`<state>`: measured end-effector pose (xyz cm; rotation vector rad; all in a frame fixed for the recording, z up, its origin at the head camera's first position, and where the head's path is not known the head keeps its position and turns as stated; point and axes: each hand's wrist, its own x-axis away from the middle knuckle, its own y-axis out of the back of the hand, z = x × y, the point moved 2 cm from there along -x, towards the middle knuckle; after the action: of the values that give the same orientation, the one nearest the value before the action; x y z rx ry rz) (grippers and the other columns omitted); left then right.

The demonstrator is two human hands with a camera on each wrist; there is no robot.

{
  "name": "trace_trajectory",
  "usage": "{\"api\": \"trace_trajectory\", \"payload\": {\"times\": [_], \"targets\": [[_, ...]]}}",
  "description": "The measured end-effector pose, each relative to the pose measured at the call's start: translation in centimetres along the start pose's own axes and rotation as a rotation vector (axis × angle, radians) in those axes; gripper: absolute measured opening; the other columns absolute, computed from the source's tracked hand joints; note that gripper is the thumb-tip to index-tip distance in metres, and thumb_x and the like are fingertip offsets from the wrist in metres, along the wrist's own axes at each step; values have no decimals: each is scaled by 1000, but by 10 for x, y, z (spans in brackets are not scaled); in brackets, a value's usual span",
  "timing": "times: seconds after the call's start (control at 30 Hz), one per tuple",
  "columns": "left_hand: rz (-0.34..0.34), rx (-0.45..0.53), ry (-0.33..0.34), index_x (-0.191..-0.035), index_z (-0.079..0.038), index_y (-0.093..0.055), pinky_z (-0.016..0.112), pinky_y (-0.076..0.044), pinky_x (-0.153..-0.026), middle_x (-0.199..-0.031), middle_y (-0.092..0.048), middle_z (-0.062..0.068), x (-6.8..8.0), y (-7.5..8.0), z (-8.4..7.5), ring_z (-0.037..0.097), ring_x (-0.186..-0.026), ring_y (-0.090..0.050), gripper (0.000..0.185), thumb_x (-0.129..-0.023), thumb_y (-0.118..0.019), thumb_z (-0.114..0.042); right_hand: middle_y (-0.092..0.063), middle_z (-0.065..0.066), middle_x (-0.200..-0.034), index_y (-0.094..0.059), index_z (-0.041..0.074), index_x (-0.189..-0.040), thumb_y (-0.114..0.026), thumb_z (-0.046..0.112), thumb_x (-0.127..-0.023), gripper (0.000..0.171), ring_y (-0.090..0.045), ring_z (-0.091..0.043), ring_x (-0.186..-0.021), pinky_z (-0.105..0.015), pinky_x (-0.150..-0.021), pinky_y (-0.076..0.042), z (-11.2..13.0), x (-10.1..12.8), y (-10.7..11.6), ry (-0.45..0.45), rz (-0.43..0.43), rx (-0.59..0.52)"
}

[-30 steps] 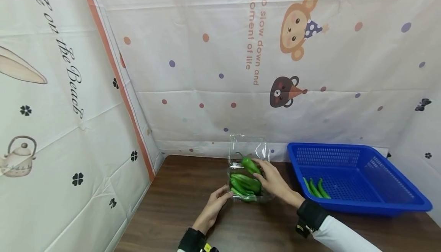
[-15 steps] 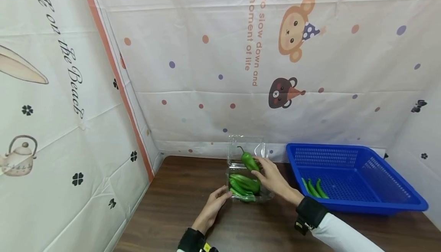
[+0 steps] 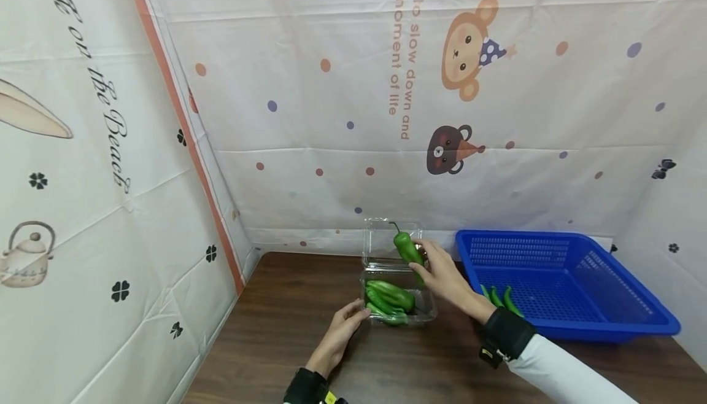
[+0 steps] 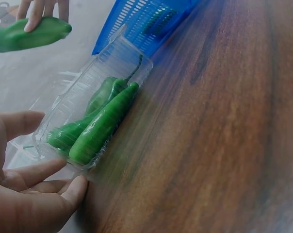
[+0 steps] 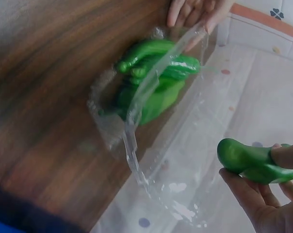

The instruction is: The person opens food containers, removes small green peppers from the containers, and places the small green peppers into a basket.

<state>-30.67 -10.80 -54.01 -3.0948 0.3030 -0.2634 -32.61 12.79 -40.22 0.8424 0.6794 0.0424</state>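
Observation:
A clear plastic clamshell box [image 3: 425, 313] sits on the brown table [image 3: 287, 336] with its lid up and several green peppers [image 3: 391, 296] inside, also seen as peppers [image 4: 100, 126] in the left wrist view. My right hand [image 3: 444, 272] holds one green pepper [image 3: 407, 247] in the air above the box's back edge, thumb and fingers around the pepper [image 5: 251, 162]. My left hand [image 3: 339, 333] rests against the box's left front corner, fingertips [image 4: 76, 187] touching the box [image 4: 69, 104].
A blue plastic basket [image 3: 585, 256] stands to the right of the box with three slim green peppers [image 3: 499, 299] in its near left corner. Patterned cloth walls close in the back and left sides.
My right hand has lifted the green pepper up and slightly right, from just over the box to above its rear edge. The left hand stays at the box.

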Motion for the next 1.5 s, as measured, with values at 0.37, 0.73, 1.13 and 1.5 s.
{"api": "trace_trajectory", "payload": {"times": [0.37, 0.73, 1.13, 1.5], "targets": [[1, -3, -7, -153, 7, -39, 56, -34, -123, -163, -29, 31, 1, 0, -1, 47, -150, -31, 71, -100, -65, -33, -68, -21, -109, -52, -5, -139, -73, -1, -91, 53, -69, -33, -98, -44, -80, -62, -3, -2, 17, 9, -21, -3], [4, -4, -10, -153, 9, -37, 56, -35, -122, -161, -32, 31, -1, -2, 1, 46, -150, -32, 72, -100, -65, -33, -67, -20, -107, -54, -4, -135, -76, 3, -91, 50, -68, -32, -97, -43, -77, -61, -3, -4, 30, -41, -36, 46], [10, -21, -9, -154, 7, -38, 56, -33, -123, -163, -28, 30, 2, 1, 0, 46, -150, -31, 72, -101, -64, -35, -65, -24, -107, -53, -5, -134, -77, 1, -89, 51, -68, -34, -93, -47, -73, -60, -2, -9, 46, -31, -77, 57], [13, -16, -15, -154, 7, -37, 55, -33, -123, -162, -30, 31, 4, 0, -2, 46, -149, -33, 73, -101, -64, -35, -66, -21, -100, -55, -5, -130, -79, 2, -87, 51, -67, -32, -88, -39, -69, -55, -2, -13, 63, -31, -116, 93]]}}
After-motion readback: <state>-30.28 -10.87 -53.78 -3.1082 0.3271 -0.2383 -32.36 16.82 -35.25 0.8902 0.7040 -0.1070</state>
